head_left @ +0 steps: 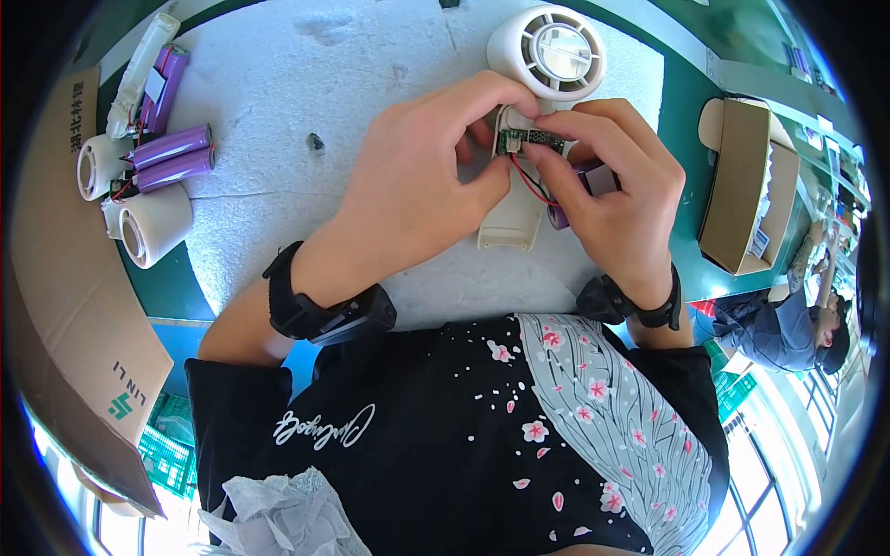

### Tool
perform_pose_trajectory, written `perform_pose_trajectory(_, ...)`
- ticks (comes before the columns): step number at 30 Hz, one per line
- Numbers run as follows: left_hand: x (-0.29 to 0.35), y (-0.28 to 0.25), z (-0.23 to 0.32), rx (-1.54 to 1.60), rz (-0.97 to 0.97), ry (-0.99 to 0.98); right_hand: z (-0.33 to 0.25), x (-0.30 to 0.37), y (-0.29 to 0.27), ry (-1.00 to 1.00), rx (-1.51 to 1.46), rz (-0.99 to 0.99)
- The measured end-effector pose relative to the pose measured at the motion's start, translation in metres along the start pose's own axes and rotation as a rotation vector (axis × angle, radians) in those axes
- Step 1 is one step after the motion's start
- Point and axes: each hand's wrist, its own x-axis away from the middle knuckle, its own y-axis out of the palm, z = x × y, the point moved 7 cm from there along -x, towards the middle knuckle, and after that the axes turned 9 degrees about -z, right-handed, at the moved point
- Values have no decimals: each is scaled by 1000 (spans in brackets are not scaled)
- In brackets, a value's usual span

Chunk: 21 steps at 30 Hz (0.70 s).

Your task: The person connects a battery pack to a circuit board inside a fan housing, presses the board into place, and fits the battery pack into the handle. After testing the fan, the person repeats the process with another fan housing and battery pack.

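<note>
At the middle of the white foam mat on the table, a small green circuit board is pinched between both hands — the left hand closed on its left end with thumb and forefinger, the right hand closed on its right end. The board's long axis runs left to right, level between the two sets of fingertips, so neither hand is nearer than the other. It is held just above the cream handle shell, whose long axis runs toward the person, crosswise to the board. Red and black wires lead from the board down to a purple battery cell tucked under the right fingers. A round white fan head lies just beyond — apparently joined to the shell, though the joint is hidden.
</note>
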Motion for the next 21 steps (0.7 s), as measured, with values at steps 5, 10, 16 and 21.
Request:
perform_pose_trajectory(5, 0, 0, -2, 13, -10, -11, 1, 1, 1, -21, 6, -22)
perform_pose_trajectory(10, 0, 0, -2, 19, -13, 28, -3, 1, -1, -63, 59, -11)
perform_pose_trajectory(16, 0, 0, 0, 28, -37, 65, 2, 1, 2, 8, -4, -11)
perform_pose_trajectory(21, 0, -3, 1, 147, -30, 113, -5, -1, 1, -83, 63, -25)
